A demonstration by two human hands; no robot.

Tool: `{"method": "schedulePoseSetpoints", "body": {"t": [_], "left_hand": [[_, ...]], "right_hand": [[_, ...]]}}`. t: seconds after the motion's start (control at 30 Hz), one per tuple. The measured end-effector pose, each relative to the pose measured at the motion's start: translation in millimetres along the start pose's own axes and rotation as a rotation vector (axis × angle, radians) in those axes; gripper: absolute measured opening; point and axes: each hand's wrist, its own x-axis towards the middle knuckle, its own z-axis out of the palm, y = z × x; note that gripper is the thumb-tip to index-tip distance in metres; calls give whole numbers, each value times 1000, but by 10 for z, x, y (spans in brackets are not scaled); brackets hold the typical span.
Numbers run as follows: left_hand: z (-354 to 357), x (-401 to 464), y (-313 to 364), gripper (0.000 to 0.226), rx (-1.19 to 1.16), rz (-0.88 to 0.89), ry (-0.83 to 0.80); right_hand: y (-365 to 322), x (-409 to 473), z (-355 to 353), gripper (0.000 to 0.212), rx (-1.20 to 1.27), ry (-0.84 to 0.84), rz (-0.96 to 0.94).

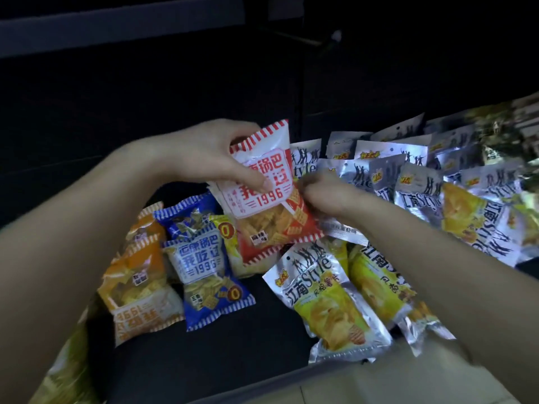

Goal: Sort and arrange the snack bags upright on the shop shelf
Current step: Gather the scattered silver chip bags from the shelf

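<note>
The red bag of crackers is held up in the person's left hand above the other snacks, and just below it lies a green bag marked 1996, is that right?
Not quite. In the head view the left hand does hold the red bag above the other snacks, but the bag marked 1996 just below it is blue, not green.

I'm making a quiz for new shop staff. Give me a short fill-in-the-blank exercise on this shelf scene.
1. The left hand holds a snack bag whose colour is ____ and white.
2. The year printed on that bag is ____.
3. Below it lies a blue bag, and to that bag's left an ____ bag.
4. The silver bags show the English word ____.

Missing words: red; 1996; orange; Style
</note>
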Motion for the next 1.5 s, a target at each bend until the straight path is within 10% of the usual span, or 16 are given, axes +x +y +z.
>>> {"method": "schedulePoseSetpoints", "body": {"t": [0.1,0.23,0.57,0.93,1.1,1.33,1.5], "left_hand": [[21,139,37,48,106,-10,26],[134,337,23,55,193,-16,77],[266,501,-6,60,235,-72,134],[215,414,82,57,192,-31,206],[134,535,236,55,118,61,337],[242,854,173,49,219,90,347],[426,907,-67,59,264,65,384]], "right_hand": [[-53,322,-103,28,-28,383,-120],[51,602,-62,75,-493,473,-338],[48,717,23,30,-753,312,-291],[-352,299,-675,24,-480,942,-525],[-165,176,-1210,34,-414,1193,-282],[79,133,-1124,97,-483,842,-25],[7,180,-869,90,-570,785,-198]]}}
